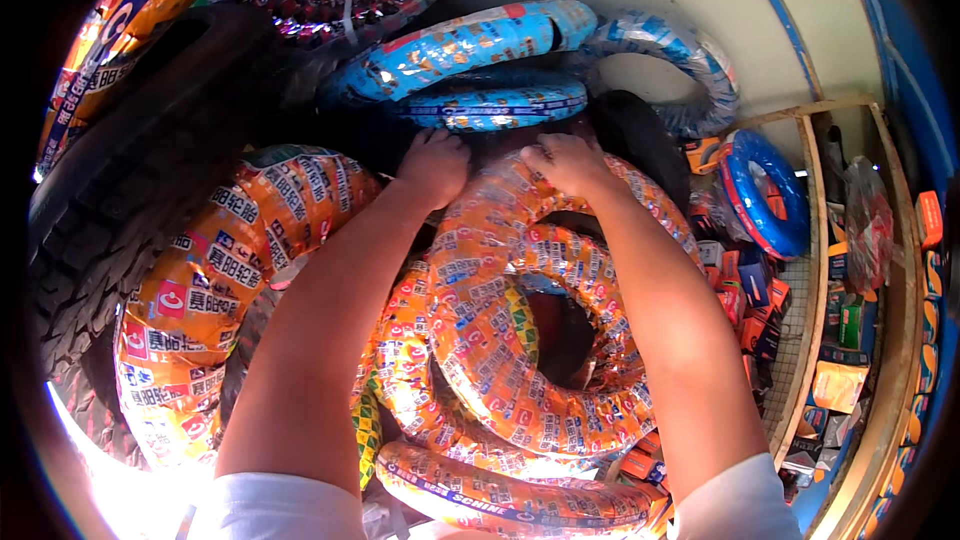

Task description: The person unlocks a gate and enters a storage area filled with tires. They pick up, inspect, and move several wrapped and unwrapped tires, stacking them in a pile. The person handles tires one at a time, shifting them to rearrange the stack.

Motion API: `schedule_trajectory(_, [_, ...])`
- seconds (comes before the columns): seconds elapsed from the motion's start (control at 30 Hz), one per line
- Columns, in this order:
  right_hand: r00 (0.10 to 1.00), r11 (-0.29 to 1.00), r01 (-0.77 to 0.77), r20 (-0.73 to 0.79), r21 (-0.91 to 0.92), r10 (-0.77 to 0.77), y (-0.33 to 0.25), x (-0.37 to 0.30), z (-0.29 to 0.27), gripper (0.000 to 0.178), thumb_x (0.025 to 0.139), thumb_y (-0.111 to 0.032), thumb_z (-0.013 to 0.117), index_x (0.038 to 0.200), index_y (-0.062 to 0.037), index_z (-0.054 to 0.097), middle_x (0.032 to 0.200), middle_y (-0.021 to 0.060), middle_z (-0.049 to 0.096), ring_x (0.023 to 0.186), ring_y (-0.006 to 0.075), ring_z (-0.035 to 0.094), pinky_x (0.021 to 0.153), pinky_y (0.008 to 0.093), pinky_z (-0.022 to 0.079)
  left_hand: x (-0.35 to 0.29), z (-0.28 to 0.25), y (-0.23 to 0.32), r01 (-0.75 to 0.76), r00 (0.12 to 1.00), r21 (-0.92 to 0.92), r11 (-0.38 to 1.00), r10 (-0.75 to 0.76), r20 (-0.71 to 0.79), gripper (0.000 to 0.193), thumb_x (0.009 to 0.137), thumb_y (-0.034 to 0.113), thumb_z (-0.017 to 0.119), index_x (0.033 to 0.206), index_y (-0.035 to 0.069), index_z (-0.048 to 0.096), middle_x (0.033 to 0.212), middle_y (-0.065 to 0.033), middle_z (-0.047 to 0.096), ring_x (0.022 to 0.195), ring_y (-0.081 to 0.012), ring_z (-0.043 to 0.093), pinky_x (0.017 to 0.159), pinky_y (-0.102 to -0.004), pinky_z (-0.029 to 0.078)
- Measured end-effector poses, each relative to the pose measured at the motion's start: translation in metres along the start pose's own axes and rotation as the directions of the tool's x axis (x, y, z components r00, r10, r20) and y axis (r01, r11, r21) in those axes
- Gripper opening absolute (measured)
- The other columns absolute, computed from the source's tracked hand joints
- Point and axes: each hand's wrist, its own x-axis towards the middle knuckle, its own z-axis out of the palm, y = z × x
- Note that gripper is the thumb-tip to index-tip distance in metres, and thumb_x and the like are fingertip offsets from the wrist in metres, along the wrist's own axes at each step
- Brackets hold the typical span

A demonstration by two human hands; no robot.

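Note:
Both my arms reach forward over a pile of tyres in orange printed wrapping. My left hand (436, 166) is closed, knuckles up, by a dark rounded surface (508, 143); what its fingers hold is hidden. Level with it, my right hand (568, 162) is closed at the top rim of the upper orange-wrapped tyre (480, 310), its fingers bent beside the same dark surface. Whether it grips the wrapping or the dark thing, I cannot tell. Just beyond the hands lie blue-wrapped tyres (490, 106), one leaning on another.
A bare black tyre (130, 170) and another orange-wrapped tyre (185, 330) stand at left. Against the far wall leans a blue-and-white wrapped tyre (715, 65). At right, a wooden-framed rack (815, 240) stands by small boxes (755, 290) and a blue ring (795, 205).

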Motion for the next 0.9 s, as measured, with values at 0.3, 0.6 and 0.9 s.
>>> schedule_trajectory(0.3, [0.934,0.973,0.227,0.29,-0.032,-0.208,-0.061,-0.044,-0.027,0.067,0.095,-0.056,0.03,0.078,-0.0043,0.069,0.077,0.0205,0.065,0.083,0.0393,0.063,0.078,0.048,0.049,-0.006,-0.004,-0.007,0.008,1.0,0.019,1.0,-0.009,0.028,0.038,0.088,0.032,0.054,0.117,0.007,0.059,0.114,-0.0088,0.058,0.116,-0.0269,0.046,0.104,-0.0463,0.028])
schedule_trajectory(0.6, [0.891,0.901,0.433,-0.142,-0.025,-0.432,-0.065,-0.058,-0.049,0.044,0.082,-0.034,0.065,0.116,-0.0061,0.058,0.118,0.0162,0.057,0.105,0.0334,0.055,0.087,0.0442,0.045,0.003,-0.017,0.018,-0.024,0.996,0.155,0.988,0.01,0.085,0.042,0.086,0.04,0.057,0.104,0.004,0.067,0.108,-0.0085,0.06,0.113,-0.0244,0.046,0.095,-0.0407,0.033])
schedule_trajectory(0.9, [0.823,0.92,0.321,-0.414,-0.225,-0.388,-0.102,0.086,-0.071,0.087,0.06,-0.059,0.078,0.131,-0.0168,0.05,0.133,0.0113,0.046,0.133,0.0296,0.031,0.104,0.0661,0.016,0.004,-0.004,0.022,-0.135,0.99,0.217,0.967,0.121,0.079,0.036,0.084,0.038,0.059,0.096,0.005,0.069,0.102,-0.0078,0.062,0.11,-0.0246,0.048,0.095,-0.0412,0.033])
